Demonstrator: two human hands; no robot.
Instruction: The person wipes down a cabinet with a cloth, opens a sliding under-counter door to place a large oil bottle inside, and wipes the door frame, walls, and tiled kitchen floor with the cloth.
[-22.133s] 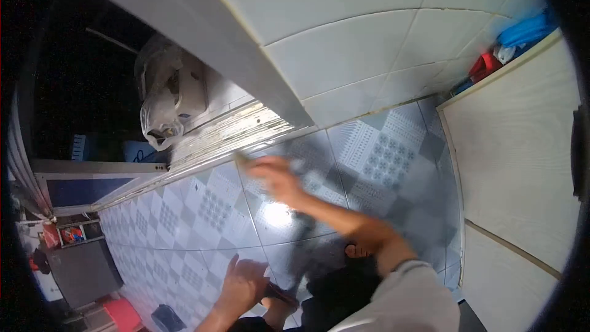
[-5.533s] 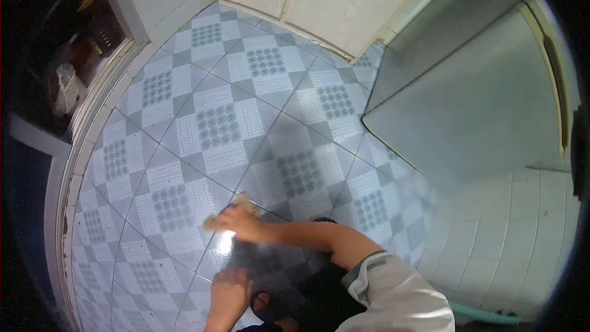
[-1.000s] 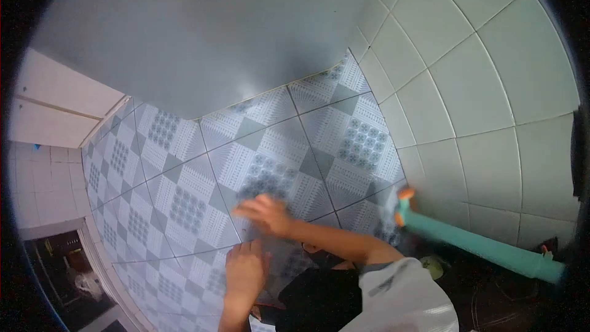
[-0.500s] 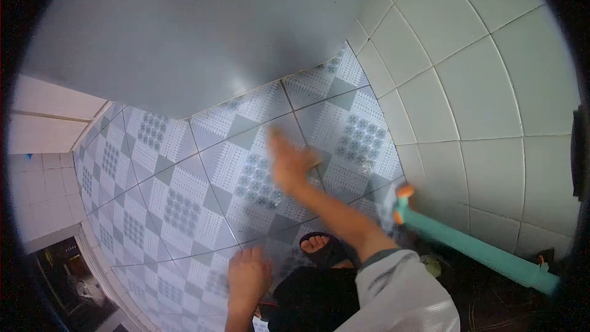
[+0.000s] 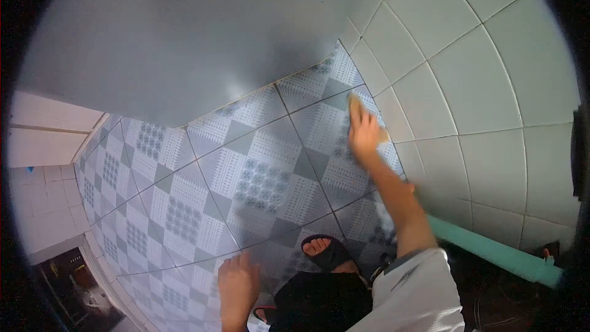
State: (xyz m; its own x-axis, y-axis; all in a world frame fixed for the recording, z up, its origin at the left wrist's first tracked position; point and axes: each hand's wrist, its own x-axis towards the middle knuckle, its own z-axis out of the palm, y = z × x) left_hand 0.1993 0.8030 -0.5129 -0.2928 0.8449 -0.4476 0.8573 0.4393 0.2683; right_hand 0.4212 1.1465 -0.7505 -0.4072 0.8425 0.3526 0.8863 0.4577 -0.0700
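Note:
My right hand point(image 5: 365, 134) presses a yellowish cloth point(image 5: 354, 106) on the tiled floor point(image 5: 264, 184), close to the foot of the tiled wall. Parts of the cloth stick out above the fingers and on the right side of the hand. Lower down, my left hand point(image 5: 238, 281) hangs over the floor near my knee with its fingers bent downward; whether anything is under them is hidden.
A large grey panel point(image 5: 184, 37) borders the floor at the top. White wall tiles point(image 5: 455, 98) rise on the right. A green pipe-like bar point(image 5: 491, 249) lies at the lower right. My sandalled foot point(image 5: 326, 252) is below the middle; a doorway point(image 5: 77, 289) is at the lower left.
My right hand has moved right and up across the floor with the cloth, from the middle tiles to the wall's foot. My left hand has stayed low and shifted slightly left.

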